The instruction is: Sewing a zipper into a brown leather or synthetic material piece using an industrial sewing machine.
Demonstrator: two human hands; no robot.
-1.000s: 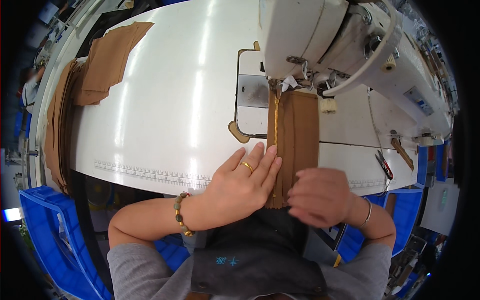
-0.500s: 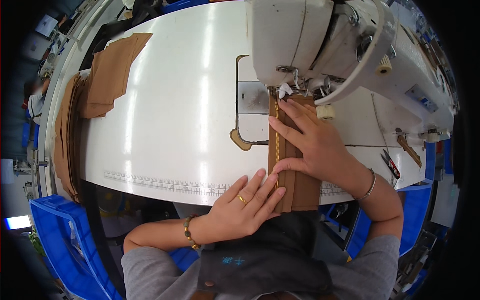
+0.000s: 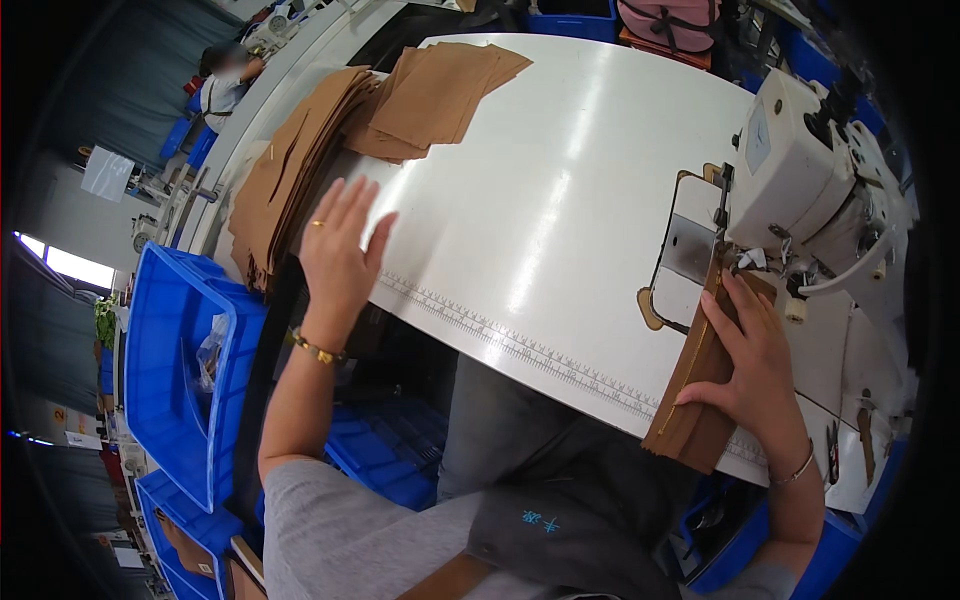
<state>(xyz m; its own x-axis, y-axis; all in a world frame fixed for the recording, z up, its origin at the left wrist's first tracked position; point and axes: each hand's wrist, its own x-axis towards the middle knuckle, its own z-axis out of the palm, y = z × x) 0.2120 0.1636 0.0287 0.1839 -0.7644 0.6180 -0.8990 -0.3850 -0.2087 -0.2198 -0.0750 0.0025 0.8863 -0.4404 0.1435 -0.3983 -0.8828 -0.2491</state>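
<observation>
My left hand [image 3: 340, 250] is raised over the table's left part with fingers apart and nothing in it, nearest a thick stack of brown cut pieces [image 3: 280, 180]. More flat brown pieces [image 3: 440, 95] overlap beside that stack. My right hand [image 3: 745, 355] lies with fingers spread on a long brown fabric strip [image 3: 700, 440] with a gold zipper [image 3: 668, 425] along it. The strip's far end reaches under the foot of a white sewing machine [image 3: 795, 170]; my fingers partly hide it.
The white table [image 3: 520, 230] has a printed ruler along its near edge. Blue bins [image 3: 175, 370] stand at left, below and at right. Snips [image 3: 832, 450] lie at the right. A co-worker [image 3: 222, 90] sits upper left. A pink bag [image 3: 665, 25] lies beyond the table.
My left hand has left the zipper strip and moved up and left toward the stack. My right hand came onto the strip and remains there. The view has swung left.
</observation>
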